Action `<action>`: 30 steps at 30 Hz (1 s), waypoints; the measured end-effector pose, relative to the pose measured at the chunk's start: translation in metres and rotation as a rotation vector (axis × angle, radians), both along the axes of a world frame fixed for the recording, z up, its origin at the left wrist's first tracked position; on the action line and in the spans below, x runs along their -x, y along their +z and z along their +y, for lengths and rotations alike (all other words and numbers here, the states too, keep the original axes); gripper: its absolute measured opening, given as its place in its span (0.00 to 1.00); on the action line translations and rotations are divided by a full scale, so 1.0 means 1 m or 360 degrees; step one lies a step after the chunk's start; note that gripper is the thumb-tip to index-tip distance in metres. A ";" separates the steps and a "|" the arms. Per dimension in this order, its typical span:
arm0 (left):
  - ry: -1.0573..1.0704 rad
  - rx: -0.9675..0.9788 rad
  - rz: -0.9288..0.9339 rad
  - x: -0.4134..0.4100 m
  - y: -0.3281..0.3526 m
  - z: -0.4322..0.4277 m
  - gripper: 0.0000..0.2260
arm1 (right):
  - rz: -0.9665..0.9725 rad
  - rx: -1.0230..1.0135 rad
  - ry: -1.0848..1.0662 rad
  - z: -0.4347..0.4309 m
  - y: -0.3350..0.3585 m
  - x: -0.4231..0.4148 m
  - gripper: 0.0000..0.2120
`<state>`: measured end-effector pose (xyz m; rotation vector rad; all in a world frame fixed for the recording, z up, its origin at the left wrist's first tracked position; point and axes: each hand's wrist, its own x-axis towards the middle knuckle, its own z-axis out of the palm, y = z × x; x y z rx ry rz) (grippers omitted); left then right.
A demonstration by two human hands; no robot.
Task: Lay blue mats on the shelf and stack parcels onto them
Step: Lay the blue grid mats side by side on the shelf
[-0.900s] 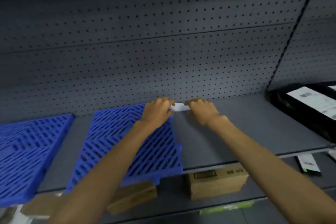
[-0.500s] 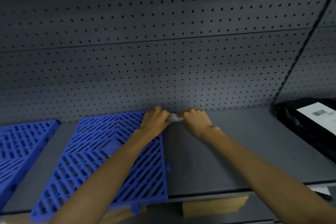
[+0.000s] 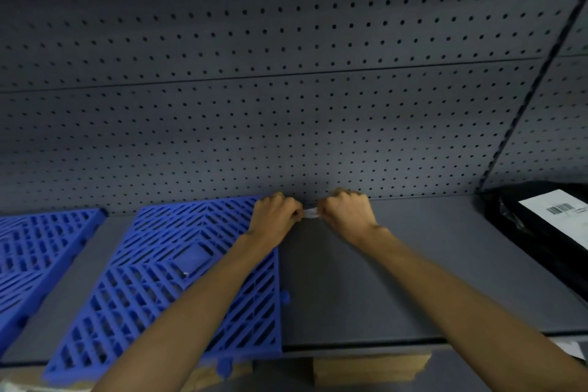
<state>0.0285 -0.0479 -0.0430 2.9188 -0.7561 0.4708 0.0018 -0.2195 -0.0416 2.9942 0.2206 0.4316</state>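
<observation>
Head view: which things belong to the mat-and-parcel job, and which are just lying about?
Job: middle blue mat; left blue mat; shelf; black labelled parcel; left hand and right hand, both pinching a pale strip.
Lying about: cardboard box on the level below; pegboard back panel.

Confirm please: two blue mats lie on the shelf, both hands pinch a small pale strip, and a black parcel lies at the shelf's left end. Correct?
No: the black parcel lies at the right end of the shelf, as the head view shows. The rest holds.
</observation>
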 end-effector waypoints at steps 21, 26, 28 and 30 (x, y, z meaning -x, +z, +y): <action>0.0186 0.0064 -0.0325 0.045 0.064 0.100 0.09 | -0.0296 -0.0053 0.0309 0.077 0.066 0.031 0.06; 0.0398 0.0011 -0.0265 0.070 0.062 0.179 0.10 | -0.0248 -0.0093 0.0544 0.157 0.068 0.033 0.09; 0.0481 0.0011 -0.0237 0.085 0.061 0.216 0.11 | -0.0240 -0.0091 0.0647 0.195 0.068 0.037 0.10; 0.0556 0.0002 -0.0222 0.099 0.060 0.253 0.11 | -0.0238 -0.0071 0.0726 0.235 0.067 0.041 0.11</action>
